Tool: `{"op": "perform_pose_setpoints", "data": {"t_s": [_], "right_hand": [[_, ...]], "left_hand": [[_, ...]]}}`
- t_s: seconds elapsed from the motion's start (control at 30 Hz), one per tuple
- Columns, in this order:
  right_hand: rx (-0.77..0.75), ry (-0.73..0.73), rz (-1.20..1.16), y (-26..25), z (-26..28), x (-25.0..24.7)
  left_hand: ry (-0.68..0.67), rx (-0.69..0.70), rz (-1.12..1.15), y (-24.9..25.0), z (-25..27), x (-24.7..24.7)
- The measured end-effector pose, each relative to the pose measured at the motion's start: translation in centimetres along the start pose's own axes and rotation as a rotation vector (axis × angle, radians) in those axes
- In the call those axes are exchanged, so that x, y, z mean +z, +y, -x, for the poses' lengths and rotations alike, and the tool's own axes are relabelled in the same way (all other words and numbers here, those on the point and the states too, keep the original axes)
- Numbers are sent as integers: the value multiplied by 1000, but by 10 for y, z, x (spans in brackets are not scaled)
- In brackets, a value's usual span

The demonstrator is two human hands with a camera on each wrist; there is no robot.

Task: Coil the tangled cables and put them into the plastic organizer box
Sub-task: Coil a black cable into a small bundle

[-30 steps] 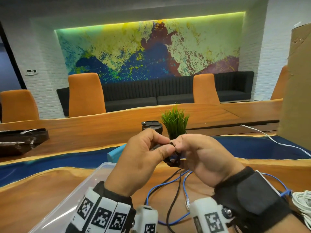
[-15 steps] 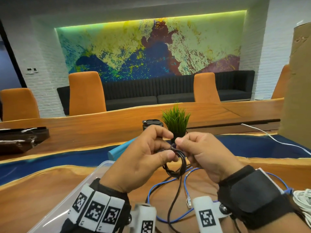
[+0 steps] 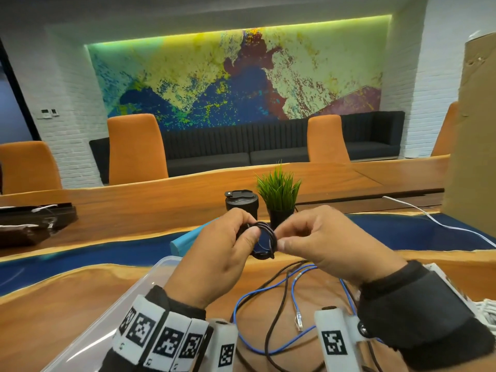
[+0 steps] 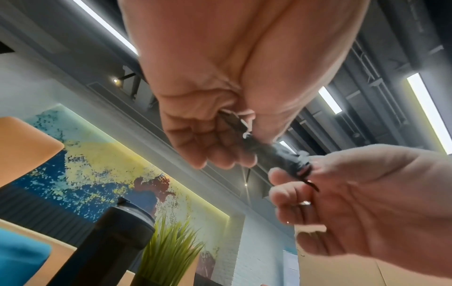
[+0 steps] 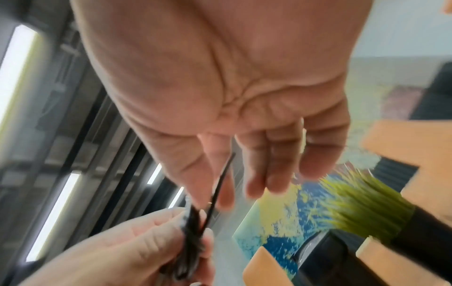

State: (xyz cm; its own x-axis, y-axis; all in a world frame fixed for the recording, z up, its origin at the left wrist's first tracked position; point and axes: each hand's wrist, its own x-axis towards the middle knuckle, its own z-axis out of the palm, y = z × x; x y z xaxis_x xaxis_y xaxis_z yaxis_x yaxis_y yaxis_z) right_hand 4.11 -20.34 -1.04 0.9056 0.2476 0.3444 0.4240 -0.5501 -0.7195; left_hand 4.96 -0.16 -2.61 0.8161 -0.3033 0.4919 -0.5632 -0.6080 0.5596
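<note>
Raised above the table, my left hand grips a small coil of black cable between thumb and curled fingers. My right hand pinches the coil's right side with thumb and forefinger. The left wrist view shows the black cable coil edge-on between the two hands; the right wrist view shows the black strand running down between thumb and forefinger. The cable's loose tail hangs to the table and crosses a blue network cable. The clear plastic organizer box lies at the lower left.
A black tumbler and a small potted grass plant stand just beyond my hands. A cardboard sheet rises at the right, with a white cable beside it and a white cable bundle near my right wrist. Dark tray far left.
The hands have lifted slightly and the black coil has grown tighter, with one more loop laid round it. The right hand has shifted to pinch the coil's right edge.
</note>
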Motion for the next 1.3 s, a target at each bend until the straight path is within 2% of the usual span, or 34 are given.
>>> {"op": "perform_pose_setpoints", "data": {"t_s": [0.07,0.1,0.13,0.23,0.3,0.37,0.43,0.5,0.6,0.63,0.67,0.7,0.77,0.87,0.93,1.07,1.2,1.3], "right_hand": [[-90,251,77,-3,0,2],[-159,332,69,-6,0,3],[-220,354,70,-9,1,5],[-239,252,262,-14,3,21],[-198,266,394,-11,2,33],[-172,263,425,-10,1,36],[-176,202,382,-10,-1,34],[-146,189,122,-8,-3,30],[56,66,-644,-10,-2,24],[94,35,-831,-11,-2,23],[110,29,-909,-11,-2,21],[108,40,-889,-10,-2,20],[67,102,-661,-10,-3,21],[13,152,-468,-8,-4,24],[10,166,-476,-8,-3,22],[26,219,-498,-8,-2,17],[29,248,-526,-10,-4,22],[97,297,-522,-7,-4,18]], "left_hand": [[87,-20,-3,-2,-2,1],[132,-30,13,-2,-2,2],[174,-45,47,-1,-3,3],[268,-137,271,3,-4,8],[281,-228,455,5,-3,10],[280,-300,616,4,-4,10],[265,-337,740,1,-4,9],[201,-307,797,2,-5,8],[101,-159,670,9,-3,6],[80,-112,571,9,-2,5],[60,-80,457,9,-2,4],[44,-62,347,9,-2,4],[11,-46,219,10,0,4],[-18,-12,188,18,4,6],[5,-14,217,21,3,5],[15,-80,420,21,2,5],[-26,-45,395,22,2,8],[52,18,400,17,1,8]]}}
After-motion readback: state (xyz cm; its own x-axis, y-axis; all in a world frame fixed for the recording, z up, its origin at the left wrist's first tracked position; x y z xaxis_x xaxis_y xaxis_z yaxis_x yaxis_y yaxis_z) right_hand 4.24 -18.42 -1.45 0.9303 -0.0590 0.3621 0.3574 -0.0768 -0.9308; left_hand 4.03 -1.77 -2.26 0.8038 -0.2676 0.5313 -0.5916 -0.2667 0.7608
